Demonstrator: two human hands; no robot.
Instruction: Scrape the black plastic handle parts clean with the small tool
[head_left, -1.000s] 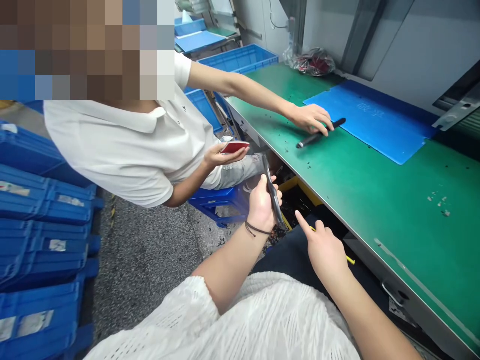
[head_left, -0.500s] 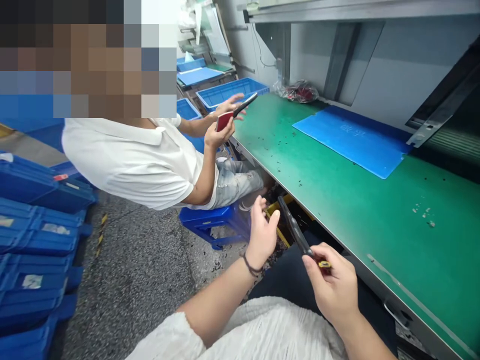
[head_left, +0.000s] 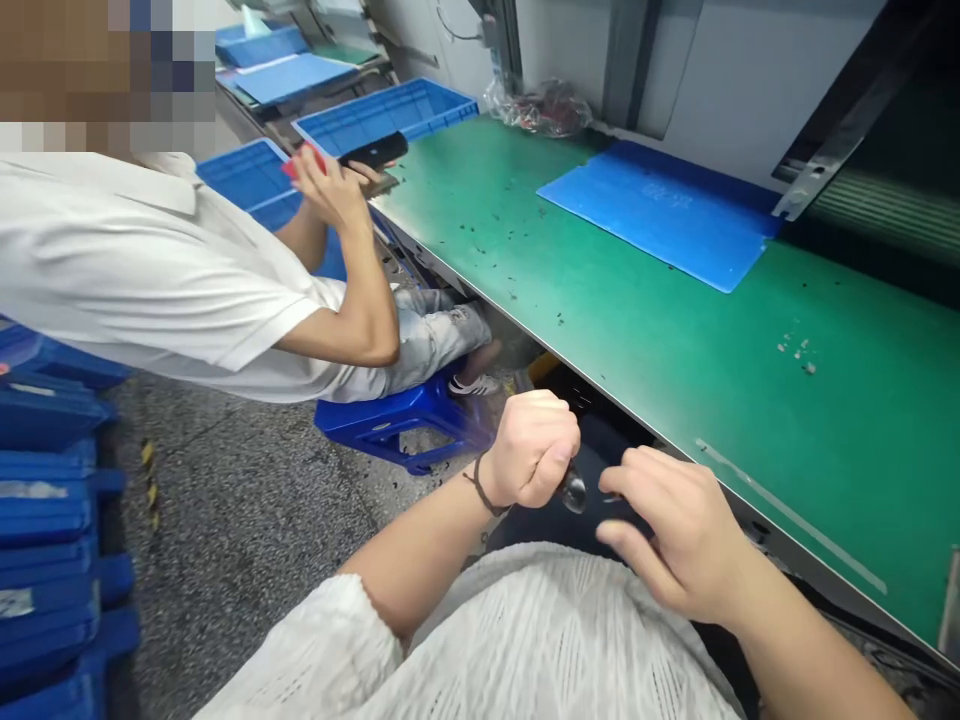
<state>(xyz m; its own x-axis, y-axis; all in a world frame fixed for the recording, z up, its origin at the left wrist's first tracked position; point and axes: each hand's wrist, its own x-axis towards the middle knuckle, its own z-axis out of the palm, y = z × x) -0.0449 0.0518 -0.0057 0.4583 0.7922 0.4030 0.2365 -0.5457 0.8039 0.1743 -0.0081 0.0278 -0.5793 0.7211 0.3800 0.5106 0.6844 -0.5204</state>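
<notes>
My left hand (head_left: 534,452) is closed in a fist around a long black handle-like piece (head_left: 574,492). Only its rounded, glossy end shows, sticking out below the thumb toward my right hand; the rest is hidden by the fist. A short gap to the right is my right hand (head_left: 667,525), its fingers curled and its thumb held apart from them. A small thin shiny tip (head_left: 611,498) shows under the right index finger; what it belongs to is hidden in the hand. Both hands are above my lap, in front of the bench edge.
The green bench (head_left: 637,350) carries a blue sheet (head_left: 660,215), dark scraps and a clear plastic bag (head_left: 544,108). On the left, a co-worker in a white shirt (head_left: 187,270) sits on a blue stool (head_left: 390,425), holding a red and a black object. Blue crates (head_left: 45,520) are stacked at far left.
The long black piece has passed from my right hand into my left, which has closed round it. The yellow item at my right hand no longer shows. My view has shifted slightly right and down.
</notes>
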